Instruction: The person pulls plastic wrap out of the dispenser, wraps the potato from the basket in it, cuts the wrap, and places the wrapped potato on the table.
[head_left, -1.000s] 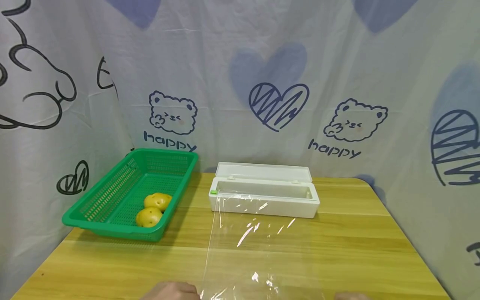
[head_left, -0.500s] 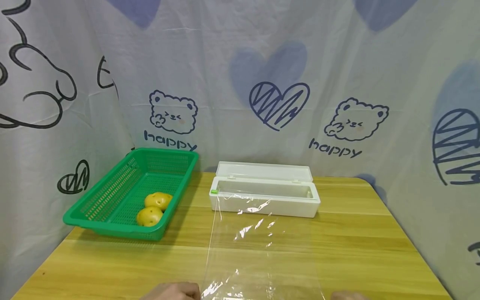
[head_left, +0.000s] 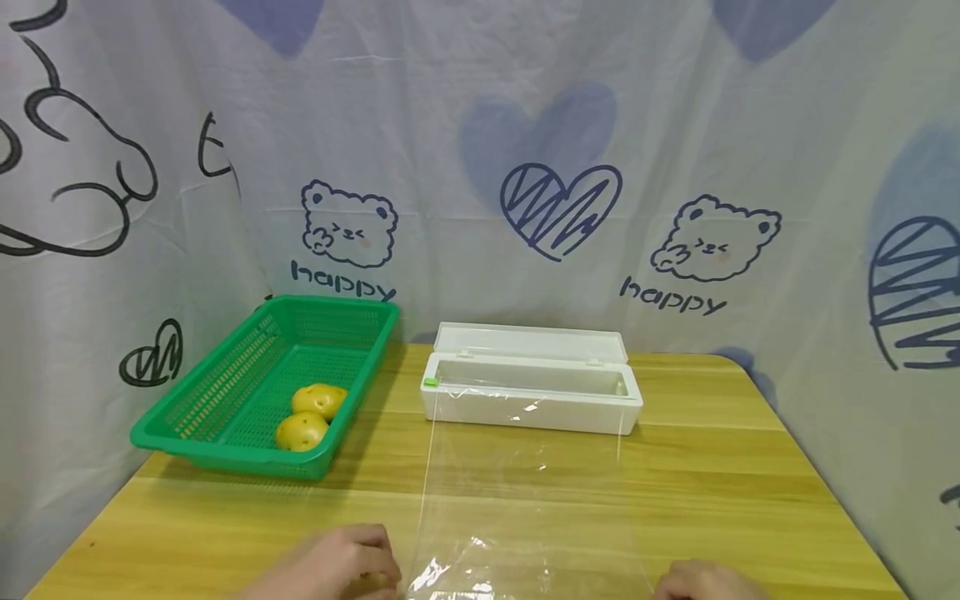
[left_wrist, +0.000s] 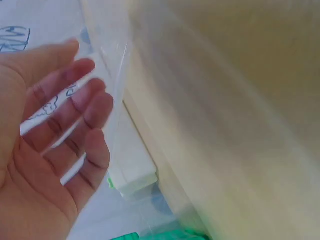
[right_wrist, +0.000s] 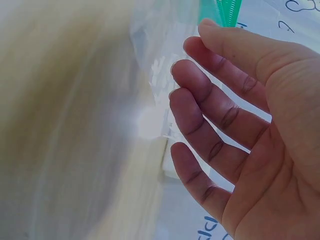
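A sheet of clear plastic wrap [head_left: 525, 500] runs from the white wrap dispenser box [head_left: 528, 410] over the table toward me. My left hand [head_left: 348, 562] is beside the near left part of the wrap. In the left wrist view its fingers [left_wrist: 97, 110] are loosely bent, with nothing between them and the thumb. On the near right side, my right hand [head_left: 701, 581] is cut off by the lower edge of the head view. Its fingers [right_wrist: 187, 112] are relaxed in the right wrist view, and the wrap appears beyond them. The wrap's near end is out of the head view.
A green plastic basket [head_left: 225, 452] stands at the left, holding two yellow potatoes [head_left: 302, 432]. The dispenser's lid [head_left: 528, 342] is raised at the back. A patterned curtain [head_left: 450, 275] borders the wooden table [head_left: 720, 483].
Both hands have moved slightly up into the head view, and the left fingers have come away from the wrap's edge. The wrap lies flatter, with fewer glints near the dispenser.
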